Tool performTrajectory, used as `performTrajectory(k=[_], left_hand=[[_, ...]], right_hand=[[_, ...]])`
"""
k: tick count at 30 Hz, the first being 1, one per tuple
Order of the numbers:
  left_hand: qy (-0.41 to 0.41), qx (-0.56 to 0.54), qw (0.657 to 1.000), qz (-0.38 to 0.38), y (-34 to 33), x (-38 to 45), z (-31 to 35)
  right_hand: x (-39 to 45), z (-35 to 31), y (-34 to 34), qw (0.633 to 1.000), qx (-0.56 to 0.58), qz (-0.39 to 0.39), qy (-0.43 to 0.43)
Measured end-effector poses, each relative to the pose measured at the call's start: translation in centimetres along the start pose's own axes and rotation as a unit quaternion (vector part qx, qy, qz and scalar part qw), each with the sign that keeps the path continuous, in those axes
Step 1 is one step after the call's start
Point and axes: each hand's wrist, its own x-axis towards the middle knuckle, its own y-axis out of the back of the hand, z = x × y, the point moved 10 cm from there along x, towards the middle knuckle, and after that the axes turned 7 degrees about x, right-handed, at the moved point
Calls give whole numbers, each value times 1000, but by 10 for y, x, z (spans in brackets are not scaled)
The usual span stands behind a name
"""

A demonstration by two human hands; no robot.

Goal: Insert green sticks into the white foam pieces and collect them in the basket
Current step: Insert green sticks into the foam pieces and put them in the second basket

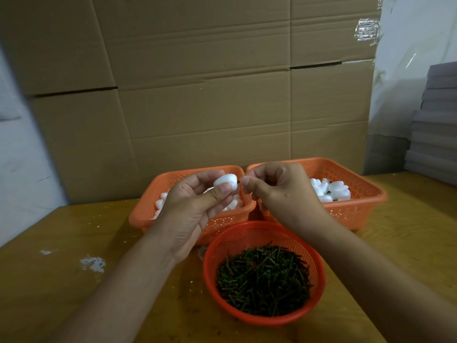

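Note:
My left hand (195,201) pinches a white foam piece (226,181) between thumb and fingers, above the left orange basket (146,206). My right hand (279,191) pinches a short green stick (239,183) whose tip meets the foam piece's right side; most of the stick is hidden by my fingers. A round red basket (262,233) close to me holds several loose green sticks (263,280). The right orange basket (361,194) holds several white foam pieces (331,190), some with a dark stick end showing. More foam pieces (160,201) lie in the left basket.
The baskets stand on a wooden table (74,280) with white foam crumbs (92,263) on its left part. Flattened cardboard sheets (197,82) stand behind the table. A stack of grey boards (435,120) rises at the right edge.

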Motion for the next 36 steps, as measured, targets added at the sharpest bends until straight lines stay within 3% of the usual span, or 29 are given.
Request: performTrajectory(k=[14,26,36], left_hand=[[-1,18,1000,2,0,-1,0],[-9,36,999,-15,-4,-3,10],[-11,52,998,-38,-10,-3,8]], right_hand=[[-2,3,-8,998,46,-26,-20],[-10,18,-25,982,105,-107,-115],[-7,21,-17,981,137,-51,-127]])
